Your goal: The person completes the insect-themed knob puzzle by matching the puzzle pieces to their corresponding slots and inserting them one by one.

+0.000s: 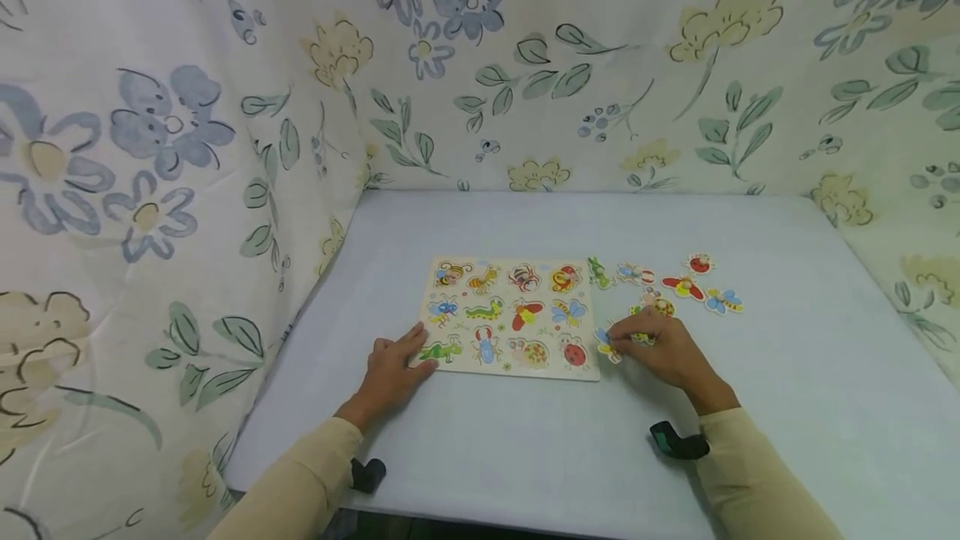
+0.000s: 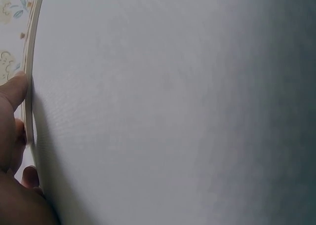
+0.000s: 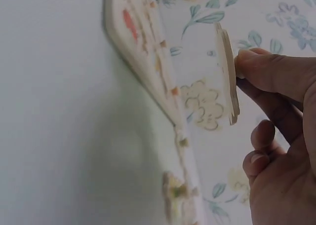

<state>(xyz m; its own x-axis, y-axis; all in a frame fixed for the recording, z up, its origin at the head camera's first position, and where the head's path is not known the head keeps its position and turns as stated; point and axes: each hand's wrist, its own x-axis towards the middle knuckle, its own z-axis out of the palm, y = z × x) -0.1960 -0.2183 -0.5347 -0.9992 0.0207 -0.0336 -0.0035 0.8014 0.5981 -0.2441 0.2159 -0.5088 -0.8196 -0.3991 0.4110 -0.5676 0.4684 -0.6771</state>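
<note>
A flat wooden insect puzzle board (image 1: 504, 363) lies on the white table, with rows of insect pictures on it. My left hand (image 1: 393, 373) rests at its left edge, fingers on the side and thumb by the near corner. In the left wrist view the thumb (image 2: 17, 89) touches the board's pale edge. Just off the board's right side, my right hand (image 1: 663, 348) pinches a blue and yellow insect puzzle piece (image 1: 604, 346). The right wrist view shows this piece (image 3: 228, 77) edge-on, raised above the table, with thumb and finger behind it.
Loose puzzle pieces lie right of the board: a green grasshopper (image 1: 598, 272), a red-winged insect (image 1: 682, 287), a ladybug (image 1: 700, 263), a blue-winged bee (image 1: 723, 301) and several others, some partly behind my right hand. Floral curtains (image 1: 480, 107) hang along the back and sides.
</note>
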